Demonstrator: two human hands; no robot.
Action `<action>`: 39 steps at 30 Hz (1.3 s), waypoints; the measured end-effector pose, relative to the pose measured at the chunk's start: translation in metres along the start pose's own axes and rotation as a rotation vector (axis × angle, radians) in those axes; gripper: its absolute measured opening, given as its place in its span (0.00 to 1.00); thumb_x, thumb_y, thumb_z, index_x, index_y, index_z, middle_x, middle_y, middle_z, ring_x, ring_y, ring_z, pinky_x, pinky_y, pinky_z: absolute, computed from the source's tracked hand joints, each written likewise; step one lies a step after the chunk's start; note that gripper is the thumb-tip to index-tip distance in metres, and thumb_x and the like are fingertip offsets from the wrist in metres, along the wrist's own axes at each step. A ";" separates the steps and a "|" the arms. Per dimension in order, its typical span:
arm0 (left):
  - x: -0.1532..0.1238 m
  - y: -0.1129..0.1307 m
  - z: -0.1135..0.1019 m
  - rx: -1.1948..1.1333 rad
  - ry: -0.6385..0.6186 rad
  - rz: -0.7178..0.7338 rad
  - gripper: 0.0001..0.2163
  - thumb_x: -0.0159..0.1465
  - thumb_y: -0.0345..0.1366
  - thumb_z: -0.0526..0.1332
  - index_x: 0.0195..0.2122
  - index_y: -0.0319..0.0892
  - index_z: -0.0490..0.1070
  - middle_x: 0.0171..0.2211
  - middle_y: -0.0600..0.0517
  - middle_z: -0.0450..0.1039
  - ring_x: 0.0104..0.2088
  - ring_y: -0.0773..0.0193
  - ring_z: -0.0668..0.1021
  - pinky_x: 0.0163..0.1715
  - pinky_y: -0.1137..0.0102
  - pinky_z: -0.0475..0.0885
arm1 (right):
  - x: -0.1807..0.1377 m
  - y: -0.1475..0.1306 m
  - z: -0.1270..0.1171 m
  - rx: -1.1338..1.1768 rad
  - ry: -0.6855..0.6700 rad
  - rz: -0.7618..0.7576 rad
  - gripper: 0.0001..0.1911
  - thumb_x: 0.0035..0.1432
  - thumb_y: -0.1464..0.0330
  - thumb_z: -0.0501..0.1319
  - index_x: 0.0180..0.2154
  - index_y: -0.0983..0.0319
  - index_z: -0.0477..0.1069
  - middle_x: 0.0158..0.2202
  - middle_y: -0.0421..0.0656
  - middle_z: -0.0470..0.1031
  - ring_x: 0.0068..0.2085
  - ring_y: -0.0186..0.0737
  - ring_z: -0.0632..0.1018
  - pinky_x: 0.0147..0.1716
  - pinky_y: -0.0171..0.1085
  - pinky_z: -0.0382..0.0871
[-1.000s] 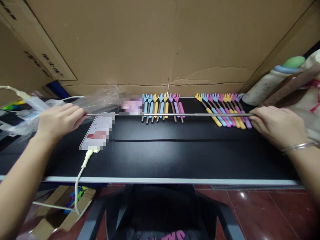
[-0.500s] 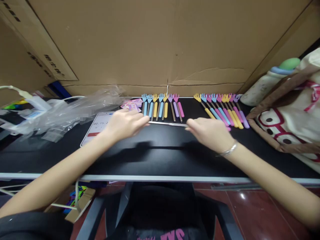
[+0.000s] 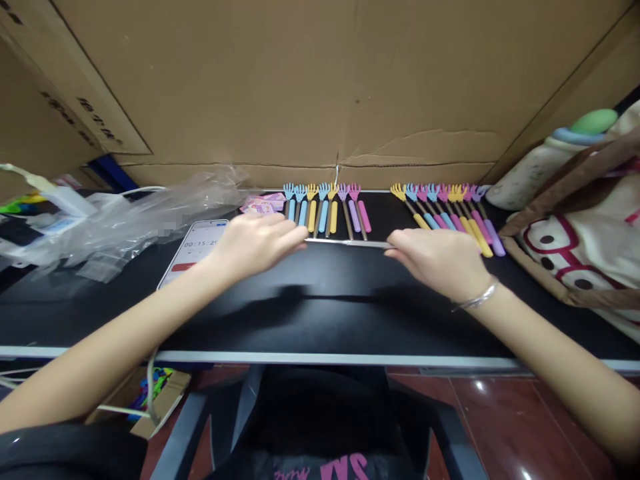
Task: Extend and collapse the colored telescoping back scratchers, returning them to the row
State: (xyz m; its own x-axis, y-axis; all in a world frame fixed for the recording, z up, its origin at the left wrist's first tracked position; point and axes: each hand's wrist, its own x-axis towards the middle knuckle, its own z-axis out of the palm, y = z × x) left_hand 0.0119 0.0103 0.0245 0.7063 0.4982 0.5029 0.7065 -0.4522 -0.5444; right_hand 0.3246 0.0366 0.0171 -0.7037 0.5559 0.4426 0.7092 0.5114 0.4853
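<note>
A thin silvery metal rod [image 3: 347, 243] stretches level between my two fists, above the black desk [image 3: 330, 327]. My left hand [image 3: 260, 241] is closed round its left end, and my right hand [image 3: 437, 261] grips the right end; both ends are hidden in the fingers. Behind the rod lies a row of small back scratchers [image 3: 320, 208] with claw heads in blue, yellow, purple and pink, their handles lying beside metal shafts. Beyond my right hand lies a second row of assembled-looking back scratchers [image 3: 453, 213], partly covered by that hand.
A phone [image 3: 193, 250] showing a timer lies by my left forearm. Crumpled clear plastic [image 3: 150, 220] and pink packets [image 3: 263, 203] are at the left back. At the right stand a bottle [image 3: 540, 170] and a cloth bag [image 3: 575, 247]. Cardboard [image 3: 300, 87] walls the back.
My hands have moved slightly apart, the right one further to the right, and more of the rod shows between them. The camera view has shifted a little.
</note>
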 end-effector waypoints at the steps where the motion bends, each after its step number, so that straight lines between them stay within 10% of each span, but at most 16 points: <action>1: -0.009 -0.012 0.001 0.030 -0.024 -0.016 0.16 0.72 0.40 0.51 0.28 0.44 0.69 0.23 0.53 0.72 0.27 0.64 0.73 0.22 0.69 0.54 | -0.006 0.014 0.003 -0.011 -0.056 0.044 0.28 0.70 0.54 0.42 0.30 0.61 0.72 0.22 0.42 0.71 0.23 0.36 0.66 0.24 0.36 0.42; 7: -0.095 -0.102 0.004 0.302 -0.071 -0.052 0.16 0.71 0.38 0.52 0.25 0.43 0.64 0.22 0.55 0.68 0.27 0.65 0.68 0.23 0.72 0.56 | -0.066 0.113 0.027 -0.080 -0.402 0.313 0.17 0.67 0.61 0.51 0.33 0.62 0.73 0.32 0.50 0.78 0.29 0.41 0.71 0.28 0.38 0.50; 11: -0.132 -0.130 0.002 0.392 0.002 -0.017 0.16 0.70 0.40 0.54 0.24 0.43 0.63 0.21 0.56 0.67 0.27 0.66 0.67 0.23 0.74 0.56 | -0.096 0.137 0.035 -0.133 -0.395 0.341 0.15 0.66 0.64 0.51 0.38 0.62 0.74 0.36 0.52 0.78 0.33 0.44 0.72 0.31 0.39 0.55; 27: -0.119 -0.109 0.004 0.050 -0.162 -0.316 0.16 0.70 0.43 0.50 0.25 0.46 0.62 0.21 0.55 0.65 0.27 0.63 0.65 0.25 0.69 0.56 | -0.084 0.141 0.024 0.099 -0.472 0.429 0.11 0.63 0.63 0.58 0.42 0.61 0.73 0.39 0.54 0.78 0.35 0.41 0.72 0.34 0.39 0.59; 39: -0.116 -0.112 -0.008 0.113 -0.048 -0.220 0.14 0.70 0.43 0.52 0.28 0.46 0.68 0.22 0.57 0.72 0.24 0.66 0.67 0.23 0.72 0.56 | -0.089 0.145 0.020 -0.008 -0.353 0.399 0.10 0.62 0.65 0.57 0.41 0.63 0.73 0.39 0.53 0.78 0.33 0.40 0.72 0.31 0.38 0.57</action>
State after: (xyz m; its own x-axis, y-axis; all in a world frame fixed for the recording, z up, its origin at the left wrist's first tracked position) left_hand -0.1492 -0.0029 0.0325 0.5313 0.6114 0.5865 0.8317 -0.2447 -0.4983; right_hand 0.4907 0.0746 0.0327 -0.3211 0.8934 0.3142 0.9175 0.2112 0.3370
